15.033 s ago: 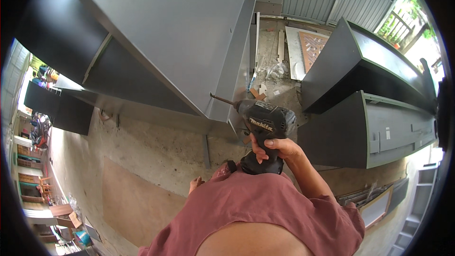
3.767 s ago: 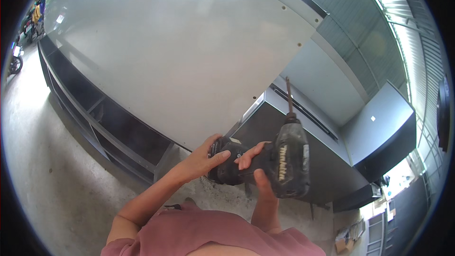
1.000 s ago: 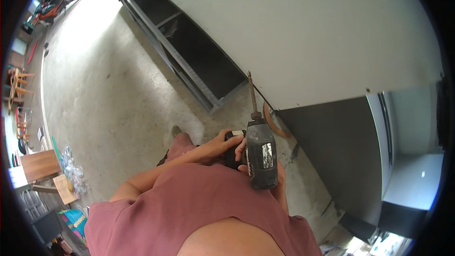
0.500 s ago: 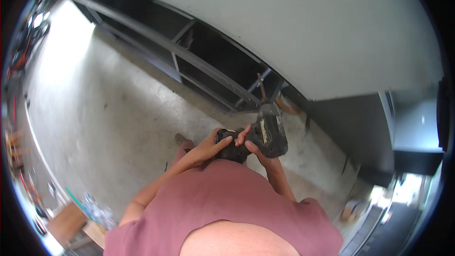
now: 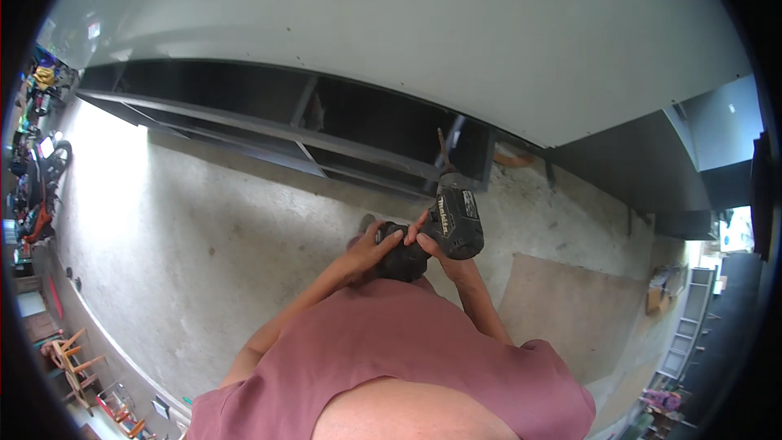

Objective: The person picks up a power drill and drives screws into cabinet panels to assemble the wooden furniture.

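Observation:
A black cordless drill [image 5: 458, 216] is held in front of my body. From its nose a long thin bit [image 5: 444, 149] points up and away, toward the dark shelving. My right hand [image 5: 430, 246] is closed round the drill's handle, just below the motor housing. The battery end of the drill lies to the left, and my left hand [image 5: 368, 253] is wrapped round it, with the thumb on top. The undersides of both hands are hidden.
Ahead runs a long dark grey shelf unit [image 5: 301, 134] with compartments, under a broad pale panel [image 5: 456, 24]. A brown sheet [image 5: 562, 301] lies on the concrete floor at right. Wooden chairs [image 5: 75, 358] stand far left; a cardboard box [image 5: 654, 300] is at far right.
The view has swung round, so the shelf unit now lies more level across it. Both hands keep their hold on the drill, whose bit still points away from me.

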A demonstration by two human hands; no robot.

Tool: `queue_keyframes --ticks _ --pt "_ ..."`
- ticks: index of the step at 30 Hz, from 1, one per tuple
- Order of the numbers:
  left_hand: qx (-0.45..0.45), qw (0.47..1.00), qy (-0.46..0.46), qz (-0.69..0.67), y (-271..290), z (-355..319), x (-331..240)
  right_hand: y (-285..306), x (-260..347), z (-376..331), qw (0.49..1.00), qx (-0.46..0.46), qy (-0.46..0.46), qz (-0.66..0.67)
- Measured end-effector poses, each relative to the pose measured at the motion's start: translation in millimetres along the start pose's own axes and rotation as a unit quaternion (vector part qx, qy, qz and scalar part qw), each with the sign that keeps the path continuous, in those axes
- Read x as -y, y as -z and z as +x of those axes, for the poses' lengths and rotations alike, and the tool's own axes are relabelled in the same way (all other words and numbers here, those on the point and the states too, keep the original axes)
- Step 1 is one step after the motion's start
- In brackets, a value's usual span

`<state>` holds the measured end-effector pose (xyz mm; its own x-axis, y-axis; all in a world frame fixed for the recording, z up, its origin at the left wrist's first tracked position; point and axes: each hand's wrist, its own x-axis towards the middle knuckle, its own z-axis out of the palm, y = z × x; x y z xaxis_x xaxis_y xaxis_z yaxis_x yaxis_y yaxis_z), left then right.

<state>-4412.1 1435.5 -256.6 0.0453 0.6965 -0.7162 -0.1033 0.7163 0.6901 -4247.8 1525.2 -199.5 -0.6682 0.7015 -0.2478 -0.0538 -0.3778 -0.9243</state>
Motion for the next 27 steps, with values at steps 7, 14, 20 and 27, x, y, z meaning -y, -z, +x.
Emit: queue_keyframes --ticks 7,14,20,27 --pt "0.022 0.998 0.031 -0.046 98 0 -41 -53 -32 82 0.993 -0.072 -0.026 0.095" --pt "0.053 0.994 0.029 -0.095 182 75 -29 -82 -58 176 0.993 -0.095 -0.009 0.064" --pt "0.107 0.991 0.059 -0.058 248 98 -33 -116 -79 223 0.989 -0.124 -0.024 0.073" --pt "0.123 0.988 0.089 -0.001 291 68 -60 -164 -64 230 0.983 -0.154 -0.013 0.103"
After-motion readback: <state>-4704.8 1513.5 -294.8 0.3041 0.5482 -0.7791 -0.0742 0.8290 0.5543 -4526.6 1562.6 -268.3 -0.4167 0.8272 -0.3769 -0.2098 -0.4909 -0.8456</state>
